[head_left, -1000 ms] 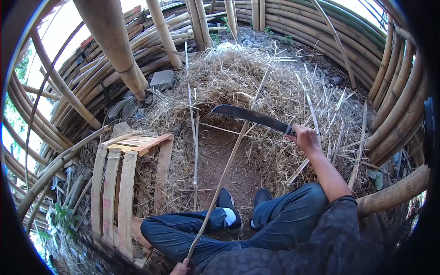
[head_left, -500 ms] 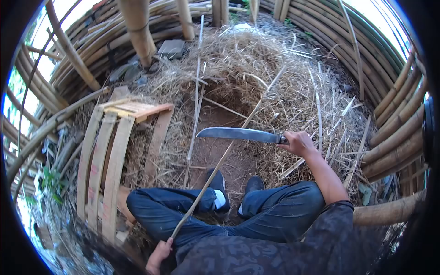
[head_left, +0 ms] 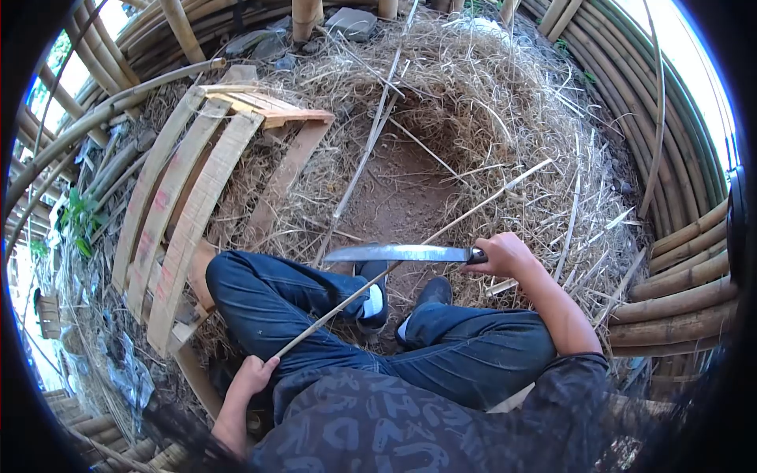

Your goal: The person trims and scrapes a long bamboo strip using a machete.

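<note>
My right hand [head_left: 505, 255] is closed round the dark handle of a large machete [head_left: 398, 252], its blade pointing left across my lower legs. The blade crosses a long thin bamboo stick [head_left: 341, 306]; whether the two touch I cannot tell. Down by my left hip, my left hand [head_left: 254, 374] grips the near end of that stick. The stick runs over my lap and out to the upper right, its pale far end above the shavings. Under the blade are my dark shoes [head_left: 432, 293] on bare soil.
A wooden slatted crate [head_left: 206, 185] stands at my left knee. Curly bamboo shavings [head_left: 505, 118] heap up ahead and to the right, around bare soil [head_left: 394, 189]. Long split strips [head_left: 367, 150] lie across them. Stacked bamboo poles [head_left: 631, 118] wall the right side, with grey stones [head_left: 351, 24] behind.
The view has tilted down and shifted left. The stick now lies at a flatter angle, its far end lower and further right. Both hands keep their grips.
</note>
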Demonstrator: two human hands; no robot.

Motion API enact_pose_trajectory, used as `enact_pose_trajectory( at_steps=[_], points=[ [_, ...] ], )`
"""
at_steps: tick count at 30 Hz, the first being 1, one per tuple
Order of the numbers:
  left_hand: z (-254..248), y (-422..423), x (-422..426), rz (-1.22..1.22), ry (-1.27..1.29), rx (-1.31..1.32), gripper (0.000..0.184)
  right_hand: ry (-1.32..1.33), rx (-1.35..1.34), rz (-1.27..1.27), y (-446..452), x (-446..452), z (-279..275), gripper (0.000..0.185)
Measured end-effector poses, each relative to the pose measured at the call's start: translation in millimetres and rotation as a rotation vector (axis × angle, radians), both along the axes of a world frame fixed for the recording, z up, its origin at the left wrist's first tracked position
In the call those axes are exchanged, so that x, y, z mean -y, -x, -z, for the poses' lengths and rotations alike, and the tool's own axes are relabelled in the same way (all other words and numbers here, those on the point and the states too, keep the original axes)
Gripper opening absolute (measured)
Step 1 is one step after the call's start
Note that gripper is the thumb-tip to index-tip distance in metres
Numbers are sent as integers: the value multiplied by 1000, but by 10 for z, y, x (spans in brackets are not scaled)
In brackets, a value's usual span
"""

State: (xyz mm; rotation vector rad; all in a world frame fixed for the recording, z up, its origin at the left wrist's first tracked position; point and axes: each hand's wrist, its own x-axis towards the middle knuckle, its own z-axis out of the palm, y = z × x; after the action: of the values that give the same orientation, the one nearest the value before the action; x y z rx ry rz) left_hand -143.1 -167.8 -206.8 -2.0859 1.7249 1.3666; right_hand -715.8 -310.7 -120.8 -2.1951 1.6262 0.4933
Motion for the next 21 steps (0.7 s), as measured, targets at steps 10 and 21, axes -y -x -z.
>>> enact_pose_trajectory(
  at_steps=[10, 21],
  points=[
    [-235, 127, -31, 33, -54, 37, 67, -97, 65, 203, -394, -315, -192, 63],
    [-813, 259, -135, 45, -77, 117, 57, -155, 514, 475, -1543, -946, 791, 69]
  ],
)
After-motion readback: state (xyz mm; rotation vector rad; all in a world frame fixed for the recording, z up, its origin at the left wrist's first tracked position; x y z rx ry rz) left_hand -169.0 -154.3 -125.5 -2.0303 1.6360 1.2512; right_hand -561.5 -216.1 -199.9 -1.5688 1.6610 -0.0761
